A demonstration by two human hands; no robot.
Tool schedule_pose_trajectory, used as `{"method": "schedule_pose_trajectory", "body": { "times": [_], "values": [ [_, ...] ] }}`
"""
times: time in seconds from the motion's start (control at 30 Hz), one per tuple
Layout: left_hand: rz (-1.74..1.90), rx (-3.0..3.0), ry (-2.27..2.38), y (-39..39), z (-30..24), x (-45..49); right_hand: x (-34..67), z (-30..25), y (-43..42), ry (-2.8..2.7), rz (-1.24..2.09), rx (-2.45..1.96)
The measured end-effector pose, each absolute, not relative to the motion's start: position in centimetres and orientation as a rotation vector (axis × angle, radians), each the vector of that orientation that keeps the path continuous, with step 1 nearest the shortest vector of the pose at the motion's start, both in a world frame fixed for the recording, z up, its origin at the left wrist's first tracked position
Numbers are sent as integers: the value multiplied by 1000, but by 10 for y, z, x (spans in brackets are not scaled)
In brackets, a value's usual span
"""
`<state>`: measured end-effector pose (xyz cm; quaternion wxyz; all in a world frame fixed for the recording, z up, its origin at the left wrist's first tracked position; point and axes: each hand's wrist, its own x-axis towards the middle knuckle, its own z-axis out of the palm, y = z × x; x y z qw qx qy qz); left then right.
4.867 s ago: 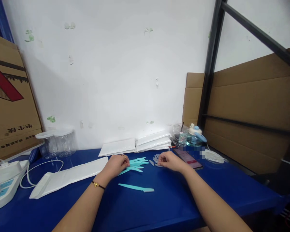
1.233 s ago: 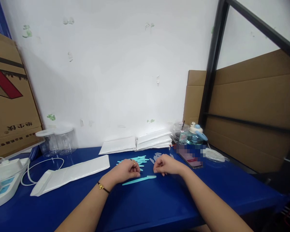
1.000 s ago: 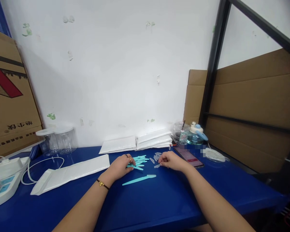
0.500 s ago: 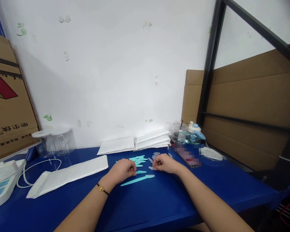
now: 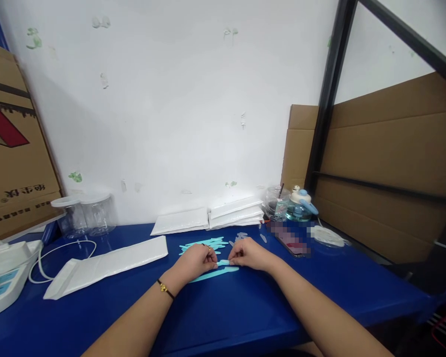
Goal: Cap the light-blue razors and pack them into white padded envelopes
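My left hand (image 5: 197, 261) and my right hand (image 5: 247, 253) meet over the blue table (image 5: 245, 317), both pinched on one small teal plastic stick (image 5: 223, 262) held between them. Just below it a longer capped teal stick (image 5: 215, 273) lies flat on the table. Behind my left hand sits a loose pile of teal sticks (image 5: 204, 244). Several small clear caps (image 5: 241, 235) lie behind my right hand.
White padded envelopes (image 5: 107, 265) lie at left, more stacked by the wall (image 5: 236, 214). Clear jars (image 5: 83, 215) and a white device with cable (image 5: 7, 267) sit far left. A phone (image 5: 288, 244), a blue bottle (image 5: 300, 206) and cardboard boxes (image 5: 386, 163) are right.
My hands reached to the pile and the caps, then came together; they now hold one teal stick between them, nearer to me. The finished stick on the table stayed put.
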<state>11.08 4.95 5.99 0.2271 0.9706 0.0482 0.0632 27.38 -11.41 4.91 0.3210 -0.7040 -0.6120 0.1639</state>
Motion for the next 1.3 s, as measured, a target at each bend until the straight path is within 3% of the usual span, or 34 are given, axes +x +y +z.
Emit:
{"method": "schedule_pose_trajectory", "body": {
  "times": [0.3, 0.47, 0.6, 0.97, 1.3],
  "values": [
    [112, 2642, 128, 51, 59, 109, 277, 46, -113, -1649, 425, -1840],
    [275, 2777, 186, 66, 61, 107, 291, 51, -117, -1473, -71, -1951],
    [364, 2893, 226, 81, 58, 105, 299, 46, -116, -1622, -184, -1990],
    [304, 2877, 266, 81, 53, 107, 291, 42, -110, -1704, -76, -2068],
    [236, 2715, 215, 71, 52, 111, 298, 30, -110, -1495, 334, -1948]
  ]
}}
